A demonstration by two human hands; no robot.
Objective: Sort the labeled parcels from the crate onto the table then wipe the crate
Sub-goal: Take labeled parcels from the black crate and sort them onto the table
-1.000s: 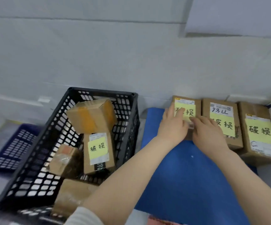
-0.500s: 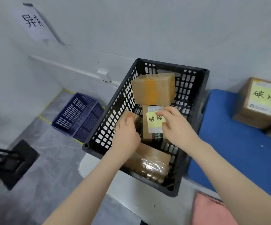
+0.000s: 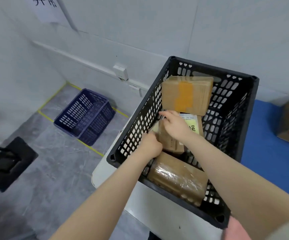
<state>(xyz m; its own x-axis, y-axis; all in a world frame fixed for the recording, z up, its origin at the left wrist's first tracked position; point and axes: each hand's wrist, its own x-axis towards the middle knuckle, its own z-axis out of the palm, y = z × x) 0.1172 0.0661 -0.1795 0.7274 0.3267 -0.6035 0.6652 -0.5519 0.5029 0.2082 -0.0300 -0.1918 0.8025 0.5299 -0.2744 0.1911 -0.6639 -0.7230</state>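
White walls (image 3: 157, 23) and a grey floor (image 3: 53, 170) surround the white bench (image 3: 105, 172) carrying the black crate (image 3: 240, 108). Both your grips reach inside it. Your left grip (image 3: 151, 146) curls round the near corner of a small brown parcel (image 3: 170, 142) by the crate's left wall, and your right grip (image 3: 175, 126) clasps its far end. A yellow-labelled parcel (image 3: 193, 127) lies just beside it, with an orange-taped parcel (image 3: 187, 96) behind and a film-wrapped parcel (image 3: 178, 177) nearest you.

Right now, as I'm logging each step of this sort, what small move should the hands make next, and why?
Probably lift the small brown parcel straight up out of the black crate. The left hand grips its near end and the right hand rests over its far end, beside the crate's left wall. The orange-taped box behind and the plastic-wrapped parcel in front box it in.
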